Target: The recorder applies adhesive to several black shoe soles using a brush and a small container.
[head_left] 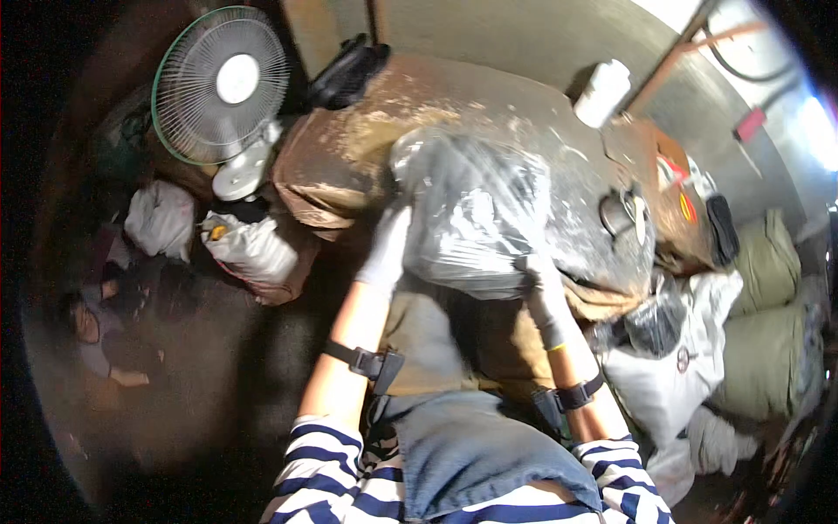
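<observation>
A clear plastic bag (471, 210) with something dark grey inside is held between my two hands, above the near part of a worn brown padded surface (515, 105). My left hand (387, 249), in a pale glove, is closed on the bag's left side, its fingers partly hidden behind the plastic. At the lower right corner my right hand (543, 293), also gloved, grips the bag with curled fingers. What exactly lies inside the bag cannot be made out through the glare.
A round fan (218, 87) stands at the far left, near stuffed white sacks (253, 249). Scissors (639, 218) and a white bottle (602, 94) rest on the padded surface. Green bundles (759, 358) lie at right. A person (92, 336) is dimly visible at left.
</observation>
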Motion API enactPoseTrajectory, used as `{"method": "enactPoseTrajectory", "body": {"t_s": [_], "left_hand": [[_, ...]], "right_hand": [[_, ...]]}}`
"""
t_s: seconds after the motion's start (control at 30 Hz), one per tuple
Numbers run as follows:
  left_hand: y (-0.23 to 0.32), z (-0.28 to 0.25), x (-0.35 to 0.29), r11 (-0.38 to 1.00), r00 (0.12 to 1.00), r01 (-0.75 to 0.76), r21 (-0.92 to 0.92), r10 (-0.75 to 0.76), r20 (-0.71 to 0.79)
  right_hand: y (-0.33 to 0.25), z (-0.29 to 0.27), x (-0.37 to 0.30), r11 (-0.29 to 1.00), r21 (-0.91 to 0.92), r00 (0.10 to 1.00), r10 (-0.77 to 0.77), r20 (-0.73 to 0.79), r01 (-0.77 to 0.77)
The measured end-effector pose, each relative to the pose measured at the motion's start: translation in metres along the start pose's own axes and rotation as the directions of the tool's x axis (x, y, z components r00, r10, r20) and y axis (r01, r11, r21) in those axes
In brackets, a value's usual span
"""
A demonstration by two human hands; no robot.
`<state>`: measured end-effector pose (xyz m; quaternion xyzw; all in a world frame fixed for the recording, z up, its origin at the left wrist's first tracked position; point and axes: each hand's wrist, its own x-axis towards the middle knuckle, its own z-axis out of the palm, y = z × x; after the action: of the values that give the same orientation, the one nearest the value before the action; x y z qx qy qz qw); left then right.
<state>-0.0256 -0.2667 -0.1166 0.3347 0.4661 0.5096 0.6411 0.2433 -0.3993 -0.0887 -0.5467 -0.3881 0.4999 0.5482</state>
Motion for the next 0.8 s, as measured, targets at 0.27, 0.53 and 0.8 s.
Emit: {"method": "enactPoseTrajectory", "body": {"t_s": [0.27,0.53,0.8], "left_hand": [[0.031,0.024,-0.089,0.986,0.97,0.082,-0.144,-0.045,0.239],[0.048,0.078,-0.177,0.97,0.924,-0.166,0.177,0.091,0.372],[0.042,0.051,-0.181,0.739,0.832,-0.453,0.498,0.151,0.534]], "right_hand": [[0.007,-0.029,-0.08,0.895,0.329,0.953,0.268,0.139,-0.3],[-0.089,-0.006,-0.094,0.894,-0.283,0.906,-0.397,-0.146,0.347],[-0.186,0.035,-0.077,-0.107,-0.727,0.623,-0.44,0.646,0.678]]}}
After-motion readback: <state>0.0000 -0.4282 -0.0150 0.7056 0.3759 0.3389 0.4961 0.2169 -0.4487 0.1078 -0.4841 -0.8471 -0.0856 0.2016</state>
